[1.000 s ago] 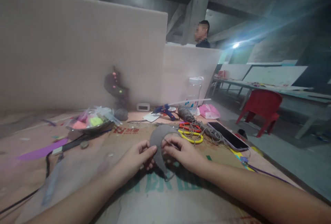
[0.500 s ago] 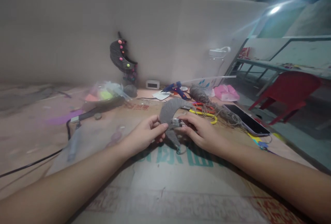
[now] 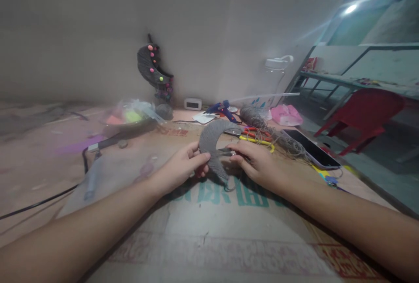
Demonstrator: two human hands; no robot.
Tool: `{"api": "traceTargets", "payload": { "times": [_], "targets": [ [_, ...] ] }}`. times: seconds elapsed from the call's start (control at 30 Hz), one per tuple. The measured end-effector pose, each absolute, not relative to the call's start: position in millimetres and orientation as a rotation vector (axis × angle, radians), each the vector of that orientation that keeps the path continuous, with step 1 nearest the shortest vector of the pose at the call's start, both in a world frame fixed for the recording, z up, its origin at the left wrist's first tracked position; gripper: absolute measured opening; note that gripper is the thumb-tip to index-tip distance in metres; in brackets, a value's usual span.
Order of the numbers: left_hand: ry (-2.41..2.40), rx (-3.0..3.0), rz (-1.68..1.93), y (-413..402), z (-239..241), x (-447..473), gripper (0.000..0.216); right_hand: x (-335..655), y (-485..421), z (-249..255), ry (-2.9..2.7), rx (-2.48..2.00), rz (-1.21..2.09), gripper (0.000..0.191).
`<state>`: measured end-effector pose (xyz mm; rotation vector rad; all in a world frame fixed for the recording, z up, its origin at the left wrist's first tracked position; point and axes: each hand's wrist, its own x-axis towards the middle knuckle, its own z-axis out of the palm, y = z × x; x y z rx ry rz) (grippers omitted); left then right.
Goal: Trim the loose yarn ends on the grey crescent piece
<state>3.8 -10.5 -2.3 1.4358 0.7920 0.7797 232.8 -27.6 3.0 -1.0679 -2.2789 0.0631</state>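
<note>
A crescent shape wrapped in grey yarn [image 3: 209, 141] is held up over the cardboard. My left hand [image 3: 188, 163] grips its outer curve, with the thumb in front and the fingers behind. A loose yarn end [image 3: 230, 187] curls from its lower tip. My right hand [image 3: 257, 163] is closed in a pinch at the inner curve. From its fingertips a small, slim grey object [image 3: 224, 151] points toward the crescent; its kind is unclear. Just behind lie scissors or pliers with red and yellow handles [image 3: 258, 141], tangled with grey yarn [image 3: 253, 117].
A finished dark crescent with coloured balls [image 3: 149, 63] hangs on the wall. Along the back stand a bowl [image 3: 122, 128], a small clock [image 3: 193, 104], a blue glue gun [image 3: 221, 108] and a clear bottle [image 3: 275, 73]. A phone [image 3: 310, 150] lies at right. Printed cardboard [image 3: 183, 239] covers the tabletop.
My right fingers have curled in more, and the slim object between them shows darker and at another angle. The crescent stays in my left hand, nearly still. The view has tilted slightly.
</note>
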Motion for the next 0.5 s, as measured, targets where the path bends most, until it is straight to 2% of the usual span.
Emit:
{"api": "traceTargets", "payload": {
  "times": [0.13,0.33,0.5],
  "targets": [
    [0.79,1.443,0.756,-12,-1,3,0.021,229,-29,4,-2.106,-1.15,0.229,0.023],
    [0.802,1.531,0.705,-12,-1,4,0.024,207,-35,14,-1.811,-1.247,0.885,0.028],
    [0.762,1.58,0.609,-17,0,5,0.021,197,-33,15,-1.71,-1.182,0.944,0.019]
  ]
}}
